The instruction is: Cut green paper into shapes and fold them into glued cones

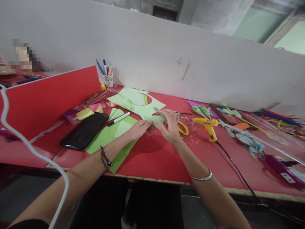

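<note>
Over the middle of the red table, both hands close on a small piece of light green paper (157,120), which looks curved between them. My left hand (140,128) pinches its near left edge. My right hand (170,124) curls its fingers around the right side, hiding part of it. Just right of that hand lies a yellow-handled pair of scissors (183,128), partly covered. Behind the hands is a light green sheet (140,109) with a large rounded hole cut in it. Folded green paper pieces (116,113) and a white marker (119,119) lie to the left.
A black phone (84,131) rests on the left beside green sheets (126,144). On the right stand a yellow glue gun (208,127) with a trailing cord, a purple box-like device (284,171) and coloured pipe cleaners (278,116). A pen cup (108,80) stands against the wall.
</note>
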{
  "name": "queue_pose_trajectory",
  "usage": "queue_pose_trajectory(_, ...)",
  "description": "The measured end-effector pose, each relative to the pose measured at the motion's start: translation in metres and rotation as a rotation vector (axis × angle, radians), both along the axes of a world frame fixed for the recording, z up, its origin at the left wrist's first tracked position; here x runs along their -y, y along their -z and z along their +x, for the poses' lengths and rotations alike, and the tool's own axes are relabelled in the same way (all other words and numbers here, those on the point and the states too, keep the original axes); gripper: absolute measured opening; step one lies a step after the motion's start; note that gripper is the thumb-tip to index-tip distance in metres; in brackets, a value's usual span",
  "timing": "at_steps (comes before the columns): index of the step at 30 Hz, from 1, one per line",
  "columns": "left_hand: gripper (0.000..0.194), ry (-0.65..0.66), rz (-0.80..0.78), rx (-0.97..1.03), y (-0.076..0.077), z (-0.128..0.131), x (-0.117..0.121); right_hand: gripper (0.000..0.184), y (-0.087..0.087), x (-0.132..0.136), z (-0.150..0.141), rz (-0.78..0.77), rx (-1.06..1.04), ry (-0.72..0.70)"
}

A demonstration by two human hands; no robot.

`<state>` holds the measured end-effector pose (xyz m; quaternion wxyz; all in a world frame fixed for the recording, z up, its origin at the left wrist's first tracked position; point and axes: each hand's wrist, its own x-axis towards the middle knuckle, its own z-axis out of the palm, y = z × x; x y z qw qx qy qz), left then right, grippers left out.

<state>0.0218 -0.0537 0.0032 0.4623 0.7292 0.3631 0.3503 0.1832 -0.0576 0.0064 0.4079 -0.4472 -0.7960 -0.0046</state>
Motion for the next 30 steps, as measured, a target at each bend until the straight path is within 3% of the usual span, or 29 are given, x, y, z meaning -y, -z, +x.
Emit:
queue_pose_trajectory(3, 0.042, 0.021, 0.064, -0.056, 0.002, -0.002, -0.001, 0.022, 0.0, -0.003, 0.002, -0.098, -0.03, -0.037)
queue_pose_trajectory(10, 0.037, -0.071, 0.226, -0.153, 0.004, -0.006, -0.006, 0.018, 0.0, -0.008, 0.008, -0.278, -0.155, -0.123)
queue_pose_trajectory(15, 0.035, -0.001, 0.258, -0.222, 0.004, -0.006, -0.006, 0.017, -0.001, -0.011, 0.01, -0.366, -0.317, -0.311)
queue_pose_trajectory(25, 0.033, 0.08, 0.276, -0.259, 0.002, -0.004, -0.001, 0.017, 0.001, -0.012, 0.009, -0.544, -0.407, -0.39)
queue_pose_trajectory(30, 0.033, 0.046, 0.31, -0.257, 0.003, -0.005, -0.003, 0.016, 0.004, -0.013, 0.008, -0.58, -0.421, -0.448)
